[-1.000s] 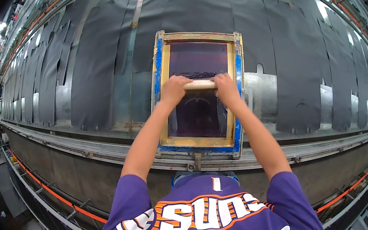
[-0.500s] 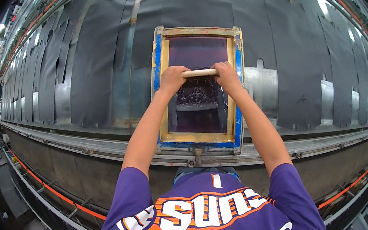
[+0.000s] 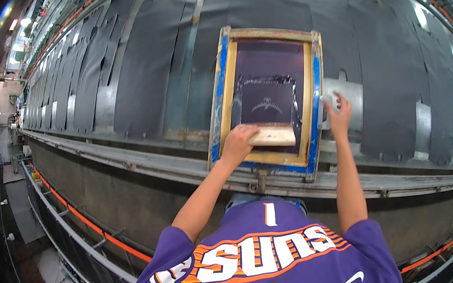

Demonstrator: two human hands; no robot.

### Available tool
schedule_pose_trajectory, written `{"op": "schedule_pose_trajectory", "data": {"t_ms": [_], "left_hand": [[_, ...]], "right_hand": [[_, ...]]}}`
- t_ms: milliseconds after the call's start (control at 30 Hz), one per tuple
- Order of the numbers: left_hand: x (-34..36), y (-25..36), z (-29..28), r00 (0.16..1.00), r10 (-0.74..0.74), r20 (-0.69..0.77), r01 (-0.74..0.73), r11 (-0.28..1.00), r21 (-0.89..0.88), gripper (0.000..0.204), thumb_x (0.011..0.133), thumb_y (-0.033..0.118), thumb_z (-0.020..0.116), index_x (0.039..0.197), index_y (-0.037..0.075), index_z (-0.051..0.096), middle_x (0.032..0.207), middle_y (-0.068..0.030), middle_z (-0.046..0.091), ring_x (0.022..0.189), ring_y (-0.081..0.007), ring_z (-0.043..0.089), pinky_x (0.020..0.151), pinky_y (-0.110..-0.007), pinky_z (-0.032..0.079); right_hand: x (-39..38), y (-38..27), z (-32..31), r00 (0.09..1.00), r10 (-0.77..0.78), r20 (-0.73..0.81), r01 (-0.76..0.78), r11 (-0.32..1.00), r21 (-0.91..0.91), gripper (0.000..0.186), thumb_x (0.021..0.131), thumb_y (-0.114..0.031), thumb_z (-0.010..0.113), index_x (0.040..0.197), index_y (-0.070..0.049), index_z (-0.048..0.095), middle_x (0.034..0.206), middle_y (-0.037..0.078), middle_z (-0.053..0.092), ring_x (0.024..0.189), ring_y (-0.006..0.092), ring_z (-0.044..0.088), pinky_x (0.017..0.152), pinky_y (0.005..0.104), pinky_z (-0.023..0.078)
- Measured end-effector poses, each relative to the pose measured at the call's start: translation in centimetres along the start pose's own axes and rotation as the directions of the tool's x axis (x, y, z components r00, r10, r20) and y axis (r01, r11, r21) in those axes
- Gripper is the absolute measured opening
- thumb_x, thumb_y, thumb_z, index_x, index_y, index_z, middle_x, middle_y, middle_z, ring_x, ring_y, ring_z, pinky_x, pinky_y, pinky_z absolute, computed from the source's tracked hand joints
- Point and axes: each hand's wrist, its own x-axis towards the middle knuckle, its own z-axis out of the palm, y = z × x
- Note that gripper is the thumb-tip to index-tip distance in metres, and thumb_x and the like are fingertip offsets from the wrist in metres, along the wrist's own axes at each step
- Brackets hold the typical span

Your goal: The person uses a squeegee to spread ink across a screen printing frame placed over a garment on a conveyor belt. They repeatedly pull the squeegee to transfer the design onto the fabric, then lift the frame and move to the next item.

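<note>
A screen printing frame (image 3: 318, 82) with blue edging and a tan inner border lies flat in front of me. Its dark mesh (image 3: 270, 57) carries a smeared outline of wet ink around a pale curved motif. Near the frame's close end, my left hand (image 3: 239, 142) is closed around the left end of a squeegee (image 3: 273, 136) with a pale wooden handle, tilted over the mesh. My right hand (image 3: 339, 112) is off the squeegee, just outside the frame's right edge, with thumb and fingers apart beside a small greyish fitting that I cannot make out clearly.
Dark grey fabric panels (image 3: 144, 67) lie in a row along the long table, to both sides of the frame. Bare metal (image 3: 352, 98) shows between some panels. A metal rail (image 3: 182, 151) runs along the table's near edge. An orange line (image 3: 87, 223) follows the lower rack.
The squeegee has come toward me, from the mesh's middle to its near end. My right hand has let go of it and moved right, past the frame's edge. The view has shifted slightly.
</note>
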Motion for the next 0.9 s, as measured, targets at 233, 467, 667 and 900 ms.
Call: {"op": "schedule_pose_trajectory", "data": {"t_ms": [233,467,667,900], "left_hand": [[-2.9,-0.4,1.6,0.994,0.084,-0.065,-0.084,0.996,0.003,0.051,0.068,-0.008,0.066,0.117,0.007,0.069,0.125,-0.0090,0.067,0.121,-0.0294,0.057,0.106,-0.041,0.046],[-5.1,0.9,3.1,0.995,0.069,-0.070,-0.069,0.998,0.002,0.056,0.065,-0.004,0.074,0.119,0.008,0.068,0.128,-0.0073,0.065,0.123,-0.0293,0.057,0.107,-0.041,0.045],[-5.9,-1.3,6.3,0.997,0.054,-0.052,-0.046,0.987,0.154,0.055,0.065,-0.002,0.075,0.119,0.008,0.068,0.126,-0.0068,0.067,0.121,-0.0288,0.058,0.107,-0.041,0.046],[-5.7,-2.2,8.5,0.991,0.067,-0.113,-0.037,0.968,0.248,0.046,0.069,-0.001,0.072,0.114,0.008,0.070,0.120,-0.0064,0.069,0.116,-0.0287,0.060,0.101,-0.041,0.048]], "right_hand": [[2.7,4.0,3.0,0.969,0.248,-0.003,-0.245,0.959,0.142,0.022,0.095,-0.023,0.065,0.108,-0.006,0.071,0.069,0.004,0.058,0.064,0.0132,0.052,0.061,0.0326,0.043],[1.2,1.2,3.7,0.982,0.093,-0.163,-0.059,0.977,0.204,0.019,0.096,-0.021,0.064,0.103,-0.005,0.070,0.073,0.003,0.064,0.064,0.0110,0.056,0.061,0.0318,0.045],[-0.9,5.6,7.7,0.985,0.143,-0.098,-0.104,0.939,0.326,0.019,0.096,-0.021,0.062,0.104,-0.005,0.069,0.071,0.005,0.062,0.062,0.0117,0.054,0.060,0.0324,0.045],[-2.7,6.6,8.8,0.987,0.124,-0.103,-0.084,0.941,0.328,0.018,0.097,-0.021,0.061,0.104,-0.005,0.066,0.065,0.007,0.057,0.058,0.0132,0.050,0.056,0.0344,0.041]]}}
